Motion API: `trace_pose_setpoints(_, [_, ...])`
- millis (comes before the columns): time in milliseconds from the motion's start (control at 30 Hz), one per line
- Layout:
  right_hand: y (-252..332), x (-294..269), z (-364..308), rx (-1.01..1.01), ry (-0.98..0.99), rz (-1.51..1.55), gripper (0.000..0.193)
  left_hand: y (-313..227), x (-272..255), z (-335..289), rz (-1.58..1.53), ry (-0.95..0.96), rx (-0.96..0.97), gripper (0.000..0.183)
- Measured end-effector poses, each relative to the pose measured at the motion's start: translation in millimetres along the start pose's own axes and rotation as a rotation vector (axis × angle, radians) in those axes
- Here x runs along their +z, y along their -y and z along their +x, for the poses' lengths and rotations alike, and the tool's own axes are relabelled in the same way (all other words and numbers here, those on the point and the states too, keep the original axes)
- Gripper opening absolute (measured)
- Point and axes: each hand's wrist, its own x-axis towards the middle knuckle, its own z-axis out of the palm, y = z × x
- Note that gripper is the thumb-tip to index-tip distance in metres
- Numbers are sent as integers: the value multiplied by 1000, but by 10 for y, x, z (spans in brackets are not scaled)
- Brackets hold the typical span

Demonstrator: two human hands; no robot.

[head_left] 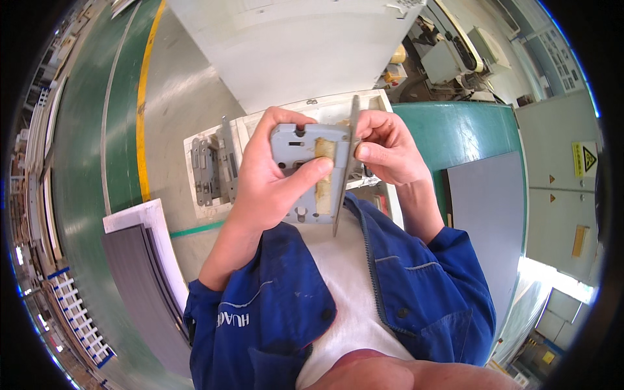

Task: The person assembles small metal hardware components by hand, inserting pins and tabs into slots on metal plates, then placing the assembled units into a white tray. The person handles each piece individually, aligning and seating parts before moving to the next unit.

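Two hands of mine are up in front of my chest, near each other, with a grey metal lock case (307, 197) between them. My left hand (255, 185) is clamped on the case, thumb across its broad side and over the yellowish strip (323, 188). The long narrow faceplate (351, 140) stands nearly upright, slightly tilted, along the case's right edge. My right hand (396, 153) is at that plate's outer side, fingers curled and thumb near the forefinger; I cannot tell whether they pinch anything. Below lies a whitish tray (214, 212), with more grey metal lock pieces (205, 172) in its left compartment. Beyond it stands a large white box (292, 52).
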Motion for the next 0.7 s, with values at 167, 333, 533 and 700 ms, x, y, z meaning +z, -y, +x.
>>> trace_pose_setpoints(167, [47, 10, -25, 51, -3, -5, 22, 2, 6, 3, -37, 0, 5, 41])
trace_pose_setpoints(333, [85, 66, -34, 56, -61, -145, 19, 26, 0, 9, -89, -13, 14, 42])
trace_pose_setpoints(533, [72, 87, -13, 50, -85, -191, 17, 42, -7, 9, -112, 3, 9, 44])
trace_pose_setpoints(700, [50, 54, 0, 37, -68, -151, 17, 21, 8, 25, -86, -2, 1, 43])
